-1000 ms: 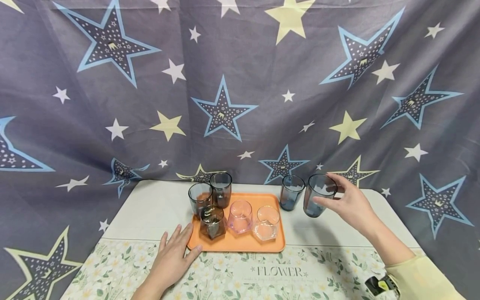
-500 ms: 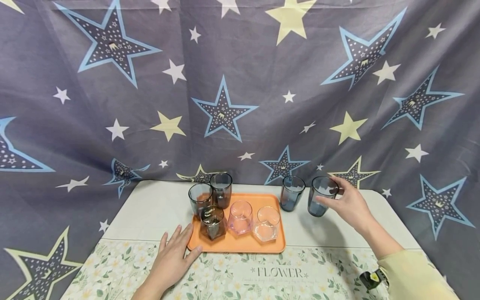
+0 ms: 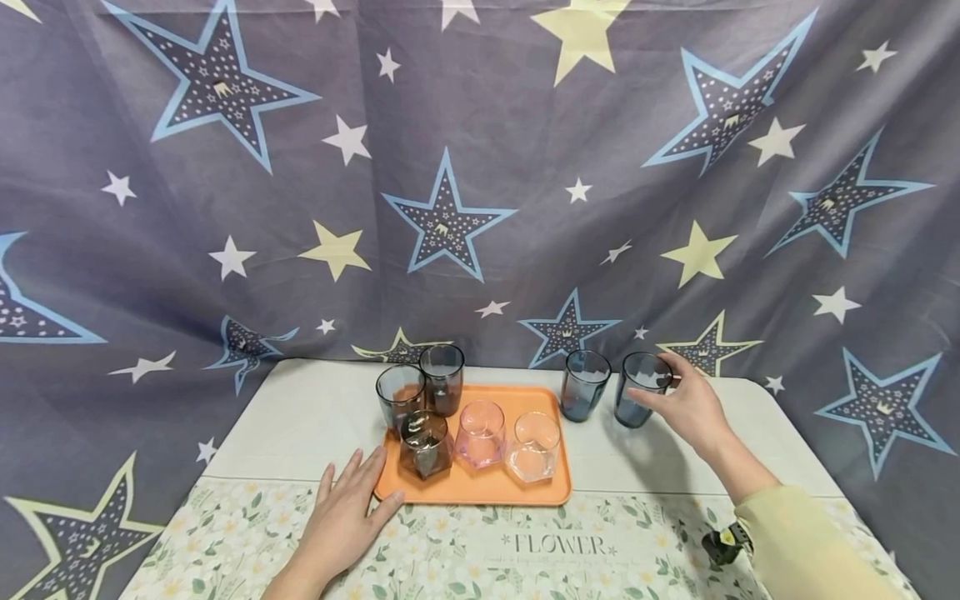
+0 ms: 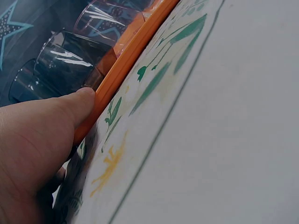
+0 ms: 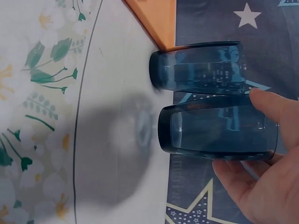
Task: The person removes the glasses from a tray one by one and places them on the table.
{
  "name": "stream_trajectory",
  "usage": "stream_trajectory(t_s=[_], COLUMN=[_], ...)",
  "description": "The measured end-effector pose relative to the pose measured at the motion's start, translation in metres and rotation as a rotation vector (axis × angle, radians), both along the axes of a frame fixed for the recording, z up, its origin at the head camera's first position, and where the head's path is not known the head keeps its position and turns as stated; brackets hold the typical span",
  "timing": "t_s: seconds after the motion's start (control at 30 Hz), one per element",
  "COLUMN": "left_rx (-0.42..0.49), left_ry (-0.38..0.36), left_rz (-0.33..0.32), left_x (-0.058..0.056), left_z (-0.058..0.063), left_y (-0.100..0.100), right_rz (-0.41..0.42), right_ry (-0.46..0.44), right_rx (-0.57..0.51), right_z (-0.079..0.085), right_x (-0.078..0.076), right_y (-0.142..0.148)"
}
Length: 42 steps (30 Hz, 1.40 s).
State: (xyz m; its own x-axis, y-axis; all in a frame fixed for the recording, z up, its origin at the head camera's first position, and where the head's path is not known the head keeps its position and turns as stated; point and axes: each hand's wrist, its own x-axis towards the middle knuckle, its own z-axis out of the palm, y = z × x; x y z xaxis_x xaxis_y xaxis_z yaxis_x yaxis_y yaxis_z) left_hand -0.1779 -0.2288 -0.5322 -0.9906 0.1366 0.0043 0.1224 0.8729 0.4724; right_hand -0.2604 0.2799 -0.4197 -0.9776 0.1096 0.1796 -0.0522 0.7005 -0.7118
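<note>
My right hand [image 3: 693,412] grips a blue glass tumbler [image 3: 633,408] near its rim, thumb on one side and fingers on the other. The tumbler is upright, low over the white part of the table; I cannot tell whether its base touches. A matching blue tumbler [image 5: 201,67] stands close beside it. My left hand [image 3: 341,512] rests at the front left corner of an orange tray [image 3: 487,493], its thumb touching the rim in the left wrist view. Along the tray's front stand a dark faceted glass [image 3: 426,450], a pink one [image 3: 481,437] and a clear one [image 3: 534,450].
Two dark tumblers, the nearer one [image 3: 400,400] and the farther one [image 3: 442,383], stand at the tray's back left. A floral mat [image 3: 555,575] covers the table's front. Behind the table hangs a star-patterned curtain [image 3: 480,308].
My right hand first carried the blue tumbler slightly right, away from its match, then brought it a little back towards it. The left hand and the tray have stayed put.
</note>
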Motion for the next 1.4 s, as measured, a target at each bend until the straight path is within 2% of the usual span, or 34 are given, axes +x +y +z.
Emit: stream_trajectory(t_s=[0.57,0.9,1.4], left_rx=[0.006,0.003,0.010], left_ry=[0.013,0.019,0.022], left_rz=[-0.003,-0.001,-0.002], left_x=[0.002,0.003,0.002], left_z=[0.004,0.004,0.003], left_y=[-0.001,0.000,0.000], right_rz=[-0.032,-0.027,-0.033], right_ry=[-0.020,-0.064,-0.075], right_rx=[-0.016,-0.061,-0.046], right_z=[-0.015,-0.018,-0.021], right_x=[-0.014,-0.013,-0.019], right_y=[-0.002,-0.005,-0.008])
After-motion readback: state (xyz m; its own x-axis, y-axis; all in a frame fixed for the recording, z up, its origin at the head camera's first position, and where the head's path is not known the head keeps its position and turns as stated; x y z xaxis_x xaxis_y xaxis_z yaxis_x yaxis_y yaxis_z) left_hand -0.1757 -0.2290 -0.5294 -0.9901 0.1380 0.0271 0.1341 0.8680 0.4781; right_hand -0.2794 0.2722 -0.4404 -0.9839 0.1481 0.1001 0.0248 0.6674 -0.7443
